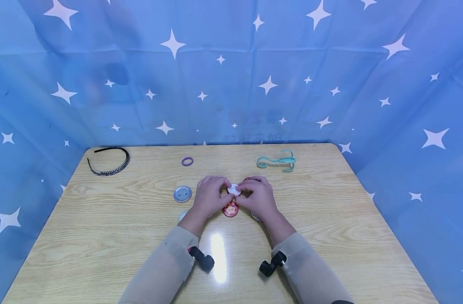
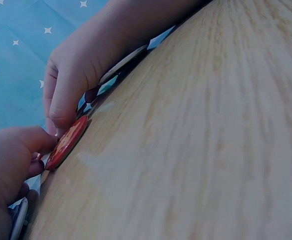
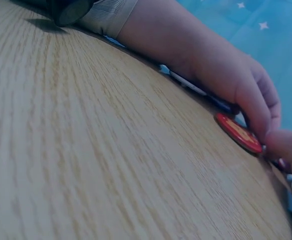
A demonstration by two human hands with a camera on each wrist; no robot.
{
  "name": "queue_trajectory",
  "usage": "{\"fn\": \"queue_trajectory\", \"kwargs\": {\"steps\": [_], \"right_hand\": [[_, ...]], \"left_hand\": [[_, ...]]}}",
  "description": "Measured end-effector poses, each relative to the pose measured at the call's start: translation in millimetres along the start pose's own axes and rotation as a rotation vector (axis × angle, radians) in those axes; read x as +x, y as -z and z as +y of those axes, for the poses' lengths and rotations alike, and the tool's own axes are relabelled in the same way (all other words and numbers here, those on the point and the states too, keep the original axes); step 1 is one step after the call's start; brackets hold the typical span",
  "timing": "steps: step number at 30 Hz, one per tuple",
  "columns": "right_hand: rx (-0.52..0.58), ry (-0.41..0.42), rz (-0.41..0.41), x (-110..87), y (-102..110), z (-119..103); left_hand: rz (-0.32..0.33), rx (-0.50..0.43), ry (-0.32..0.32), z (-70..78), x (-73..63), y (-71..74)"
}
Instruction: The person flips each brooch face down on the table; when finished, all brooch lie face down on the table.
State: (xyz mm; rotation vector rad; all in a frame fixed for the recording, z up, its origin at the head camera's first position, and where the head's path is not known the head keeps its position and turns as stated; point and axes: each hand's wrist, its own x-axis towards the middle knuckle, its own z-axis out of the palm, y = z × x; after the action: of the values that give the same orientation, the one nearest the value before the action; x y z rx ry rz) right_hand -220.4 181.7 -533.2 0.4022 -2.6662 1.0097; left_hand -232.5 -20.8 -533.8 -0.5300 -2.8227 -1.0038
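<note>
Between the two hands is a small round white badge (image 1: 234, 189). My left hand (image 1: 211, 195) pinches its left side with thumb and fingers, while my right hand (image 1: 259, 196) pinches it from the right. Just in front, a red button badge (image 1: 230, 209) with a pale star-like figure lies on the table, near both thumbs. In the left wrist view the same red badge (image 2: 67, 142) shows below the fingertips. Another red badge (image 1: 247, 179) peeks out behind the right fingers. A badge rim (image 1: 256, 217) shows beside the right wrist, mostly hidden.
Left of the hands, a badge (image 1: 183, 194) lies with its pin back up; a pale badge (image 1: 182, 215) is partly covered by the left wrist. Farther back on the wooden table (image 1: 113, 236) are a black headband (image 1: 117, 169), a purple ring (image 1: 187, 161) and a teal hook-shaped piece (image 1: 279, 160).
</note>
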Motion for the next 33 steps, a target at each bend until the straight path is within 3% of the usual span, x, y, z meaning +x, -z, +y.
{"fn": "queue_trajectory", "kwargs": {"steps": [11, 17, 29, 33], "right_hand": [[-0.014, -0.008, -0.018, 0.6, 4, -3], [0.12, -0.086, 0.007, 0.8, 4, -1], [0.503, -0.358, 0.285, 2.2, 10, 4], [0.59, -0.393, 0.335, 3.7, 12, 7]], "left_hand": [[-0.007, 0.023, -0.02, 0.4, 1.8, 0.4], [-0.004, 0.022, 0.002, 1.7, 0.3, -0.8], [0.013, 0.067, -0.025, 2.1, -1.0, -2.9], [0.003, 0.122, -0.038, 2.7, -1.1, -1.0]]}}
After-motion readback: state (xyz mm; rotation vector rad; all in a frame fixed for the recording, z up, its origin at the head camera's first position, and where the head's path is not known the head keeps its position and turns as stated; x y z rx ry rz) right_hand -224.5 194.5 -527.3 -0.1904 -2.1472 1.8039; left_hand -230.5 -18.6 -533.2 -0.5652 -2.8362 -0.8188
